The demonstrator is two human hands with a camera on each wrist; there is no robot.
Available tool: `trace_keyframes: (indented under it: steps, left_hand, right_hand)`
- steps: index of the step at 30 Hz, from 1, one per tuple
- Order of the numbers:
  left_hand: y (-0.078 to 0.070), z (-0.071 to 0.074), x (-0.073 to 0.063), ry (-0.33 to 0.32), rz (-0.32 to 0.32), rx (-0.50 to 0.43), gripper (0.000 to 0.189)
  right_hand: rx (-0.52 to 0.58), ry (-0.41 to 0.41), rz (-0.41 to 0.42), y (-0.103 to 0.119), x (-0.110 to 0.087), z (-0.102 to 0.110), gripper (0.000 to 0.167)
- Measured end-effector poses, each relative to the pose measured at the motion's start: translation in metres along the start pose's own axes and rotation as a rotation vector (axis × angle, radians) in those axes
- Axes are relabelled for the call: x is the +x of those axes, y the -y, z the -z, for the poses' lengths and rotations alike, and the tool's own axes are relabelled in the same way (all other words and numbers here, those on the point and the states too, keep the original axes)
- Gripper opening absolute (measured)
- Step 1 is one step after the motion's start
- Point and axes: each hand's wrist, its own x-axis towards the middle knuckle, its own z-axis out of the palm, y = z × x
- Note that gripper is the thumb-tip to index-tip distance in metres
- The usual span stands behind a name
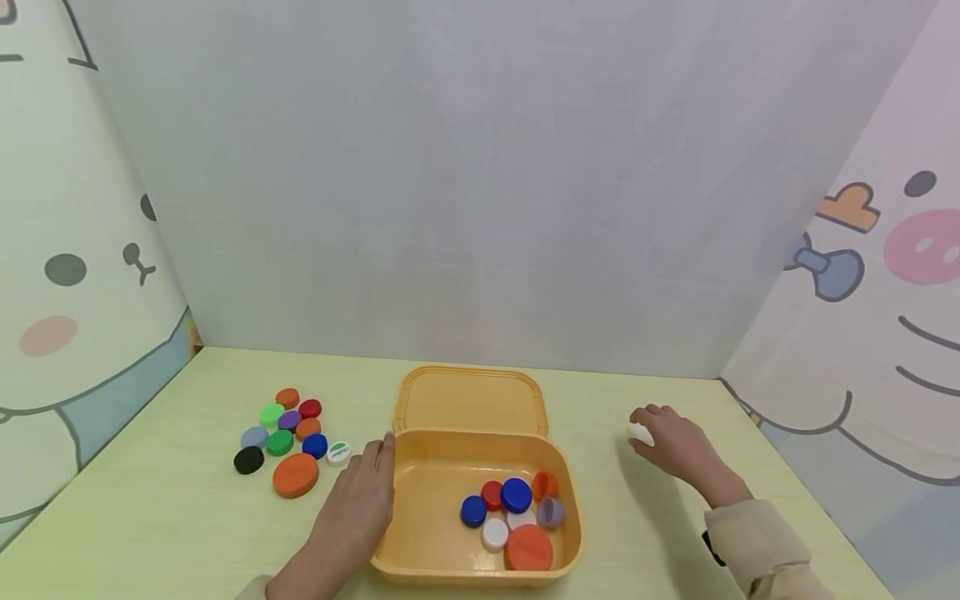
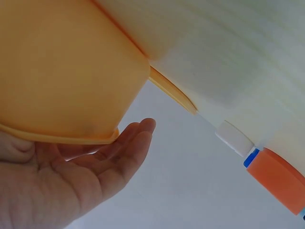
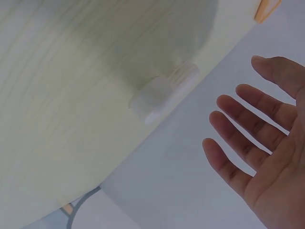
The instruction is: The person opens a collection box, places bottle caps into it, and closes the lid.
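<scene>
A yellow-orange plastic box holds several bottle caps, among them a blue cap and a large orange cap. My left hand rests at the box's left rim; the left wrist view shows its fingers stretched along the outside of the wall. Out to the right, my right hand hovers over white caps on the table. In the right wrist view, its fingers are spread and apart from two whitish caps, which touch each other.
Left of the box, several loose caps lie in a group, including an orange cap, a black cap and a white cap with green print. The yellow-orange lid lies behind the box. A grey wall borders the table's back.
</scene>
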Motion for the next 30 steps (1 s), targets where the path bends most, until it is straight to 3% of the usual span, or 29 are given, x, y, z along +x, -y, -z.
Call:
trace_keyframes:
  steps: [11,22,30]
  left_hand:
    - [0.000,0.000,0.000,-0.018,-0.005,0.001,0.061]
    - [-0.001,0.000,0.000,-0.016,-0.006,-0.010,0.061]
    - [-0.001,0.000,0.000,-0.018,-0.004,-0.001,0.060]
  right_hand:
    - [0.010,0.063,-0.070,-0.024,0.000,-0.017,0.031]
    - [0.042,0.175,-0.154,-0.032,0.005,-0.023,0.034]
    - [0.059,0.205,-0.179,-0.036,0.008,-0.029,0.031]
